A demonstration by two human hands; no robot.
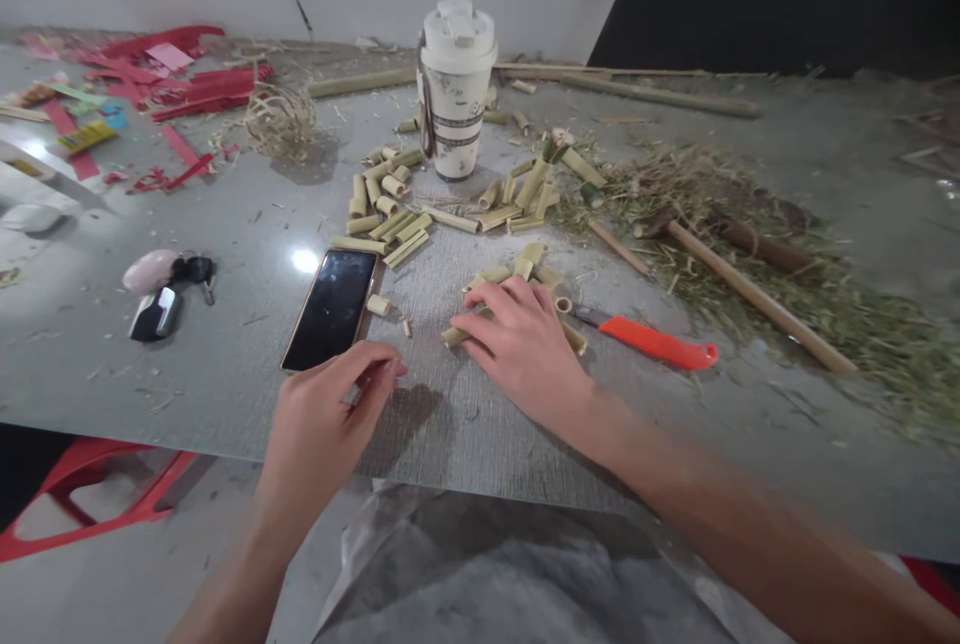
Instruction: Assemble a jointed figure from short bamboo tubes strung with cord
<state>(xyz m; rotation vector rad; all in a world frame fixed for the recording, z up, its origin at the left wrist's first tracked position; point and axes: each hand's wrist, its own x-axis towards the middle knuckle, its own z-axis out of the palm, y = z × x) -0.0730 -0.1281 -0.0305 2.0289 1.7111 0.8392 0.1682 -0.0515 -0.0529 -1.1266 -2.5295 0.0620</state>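
My right hand (517, 344) lies palm down on a small pile of short cut bamboo tubes (525, 269), fingers stretched and touching one tube (454, 335) at its left. My left hand (330, 414) hovers near the table's front edge, fingers curled in a pinch just below a black phone (330, 309); what it pinches, if anything, I cannot make out. Two tiny bamboo bits (379, 305) lie between the phone and my right hand. An orange-handled knife (656, 344) lies just right of my right hand.
More bamboo tubes (390, 214) surround a white lidded cup (456, 89). Long sticks (757, 299) and green shavings cover the right side. Keys with a pink fob (161, 284) lie left; red paper scraps (172, 84) at the far left. A red stool (90, 494) stands below.
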